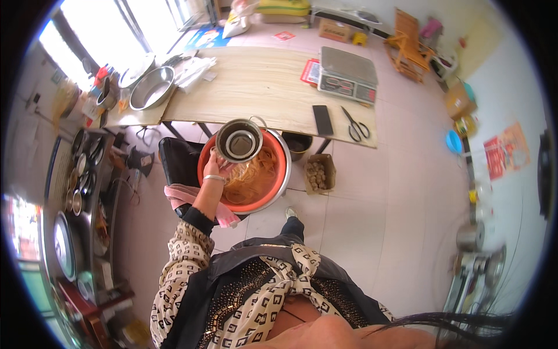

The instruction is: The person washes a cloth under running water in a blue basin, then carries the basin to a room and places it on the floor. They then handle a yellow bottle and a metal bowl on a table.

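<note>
One steel pot (239,140) in left hand (216,168), over orange basin (278,168), perhaps noodles (251,177) inside

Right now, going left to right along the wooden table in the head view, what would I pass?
Metal basin → white papers → black phone → scissors, with the weighing scale just behind those last two.
</note>
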The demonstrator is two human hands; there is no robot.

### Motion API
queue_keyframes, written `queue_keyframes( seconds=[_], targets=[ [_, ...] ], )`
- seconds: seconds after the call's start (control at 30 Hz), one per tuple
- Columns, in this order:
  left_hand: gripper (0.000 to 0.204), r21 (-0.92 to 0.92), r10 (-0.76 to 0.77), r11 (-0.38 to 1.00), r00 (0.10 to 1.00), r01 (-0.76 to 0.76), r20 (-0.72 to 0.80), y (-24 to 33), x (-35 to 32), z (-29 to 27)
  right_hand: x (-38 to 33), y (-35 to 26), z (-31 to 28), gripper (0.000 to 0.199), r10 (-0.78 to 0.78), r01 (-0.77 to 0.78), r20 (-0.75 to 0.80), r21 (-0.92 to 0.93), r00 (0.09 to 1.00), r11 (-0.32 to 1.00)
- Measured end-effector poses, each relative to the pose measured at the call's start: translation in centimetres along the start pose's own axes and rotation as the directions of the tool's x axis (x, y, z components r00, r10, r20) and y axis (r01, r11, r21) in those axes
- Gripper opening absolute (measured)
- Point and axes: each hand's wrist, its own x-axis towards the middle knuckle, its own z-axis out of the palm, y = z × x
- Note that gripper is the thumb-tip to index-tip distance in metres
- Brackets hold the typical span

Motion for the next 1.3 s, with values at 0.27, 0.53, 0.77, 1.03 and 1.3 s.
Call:
queue_keyframes(
  seconds=[0.27, 0.53, 0.77, 1.03, 1.3],
  targets=[
    [0.036, -0.105, 0.165, 0.979, 0.983, -0.173, -0.086, 1.4, 12.9, 2.8, 10.5, -14.4, -18.0, 0.022, 0.171, -0.238, 0.188, 0.43, 0.967, 0.871],
    [0.031, -0.108, 0.239, 0.953, 0.922, -0.283, -0.304, 2.7, 21.9, 7.4, 17.0, -20.3, -22.2, 0.019, 0.194, -0.334, 0.314, 0.492, 0.929, 0.804],
    [0.036, -0.143, 0.229, 0.943, 0.897, -0.301, -0.377, 5.5, 26.7, 6.1, 20.4, -28.7, -25.5, 0.018, -0.051, -0.082, 0.234, 0.524, 0.971, 0.848],
    [0.044, -0.163, 0.233, 0.927, 0.861, -0.336, -0.452, 6.9, 25.6, 7.6, 26.0, -44.9, -36.0, 0.066, -0.639, 0.552, -0.486, -0.33, 0.596, 0.766],
    [0.046, 0.136, 0.056, 0.991, 0.945, -0.012, -0.322, 2.5, 9.8, -2.1, 30.6, -50.2, -33.8, 0.081, -0.714, 0.52, -0.358, -0.502, 0.602, 0.691]
  ],
)
